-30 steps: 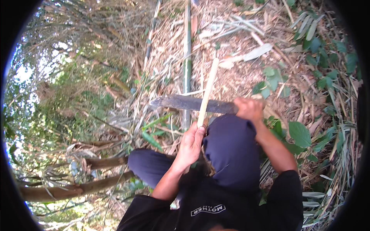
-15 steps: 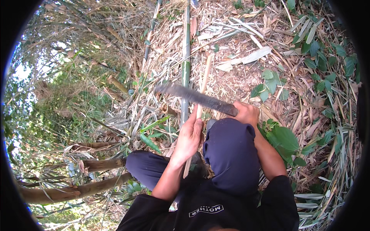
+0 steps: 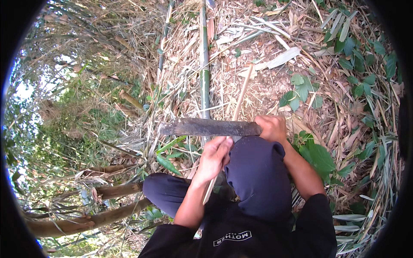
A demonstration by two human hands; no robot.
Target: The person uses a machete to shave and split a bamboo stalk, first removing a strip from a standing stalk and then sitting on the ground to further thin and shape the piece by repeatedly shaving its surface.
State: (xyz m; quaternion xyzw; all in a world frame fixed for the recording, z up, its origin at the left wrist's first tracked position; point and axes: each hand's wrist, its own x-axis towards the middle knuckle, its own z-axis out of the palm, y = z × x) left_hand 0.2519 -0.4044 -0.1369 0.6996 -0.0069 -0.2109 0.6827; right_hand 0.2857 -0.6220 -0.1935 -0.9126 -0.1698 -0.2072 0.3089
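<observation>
right hand [image 3: 272,128] grips big knife [image 3: 211,127] | left hand [image 3: 214,155] holds thin stick [image 3: 241,95] at 12 o'clock | risk — blade slips, cuts left fingers just below

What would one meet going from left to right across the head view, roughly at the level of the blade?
Fallen brown bamboo stems → tip of the dark machete blade → green bamboo pole → left hand holding the pale split strip → right hand on the handle → broad green leaves.
</observation>
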